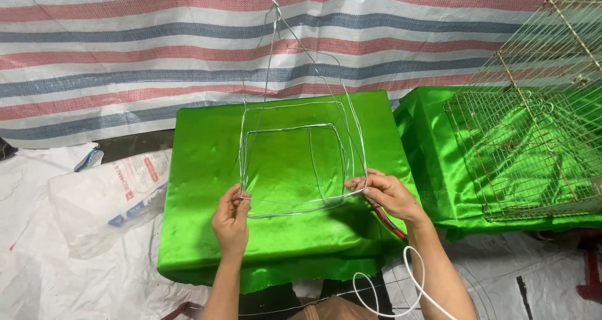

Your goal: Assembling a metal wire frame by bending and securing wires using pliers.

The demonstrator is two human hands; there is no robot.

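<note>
A thin silver wire frame (295,129) hangs from above on twisted wires, its square loops floating over a table draped in shiny green cloth (200,188). My left hand (231,218) pinches the frame's lower left corner. At the lower right corner, my right hand (385,193) grips the wire with fingers closed on it. A white cord (411,282) loops beside my right forearm, and a red-handled tool (390,223) lies partly hidden under that hand.
A wire mesh cage (533,125) rests on a second green-covered surface at the right. A white plastic sack (106,194) lies on the floor at the left. A striped red, blue and white tarp (125,50) hangs behind.
</note>
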